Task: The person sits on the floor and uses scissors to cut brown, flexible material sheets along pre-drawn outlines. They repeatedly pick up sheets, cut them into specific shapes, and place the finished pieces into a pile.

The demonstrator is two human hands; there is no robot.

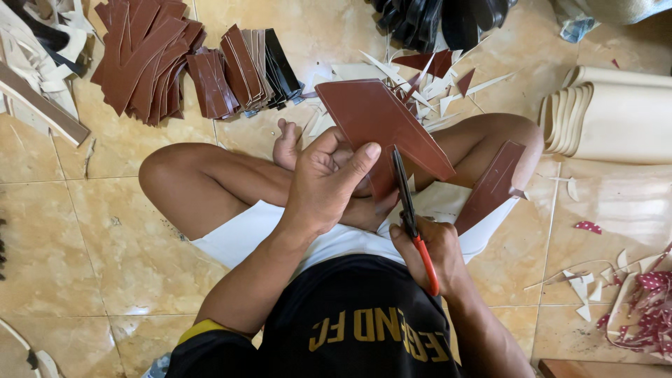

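Centre frame: left hand (pixel 323 183) fingers curl closed around brown sheet (pixel 378 122). Right hand (pixel 434 255) grips red-handled scissors (pixel 408 210), blades meeting the sheet's lower edge.

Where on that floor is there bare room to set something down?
Bare tile lies beside the left knee, below the stacked brown pieces. Another patch sits between the right knee and the spotted scraps. Around the pale offcuts it is crowded.

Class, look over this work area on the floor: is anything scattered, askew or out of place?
Yes. Pale offcuts lie strewn on the tiles beyond the knees, and a brown strip rests loose on the leg. The brown stacks are fanned unevenly. The left hand holds a brown sheet; the right hand works scissors.
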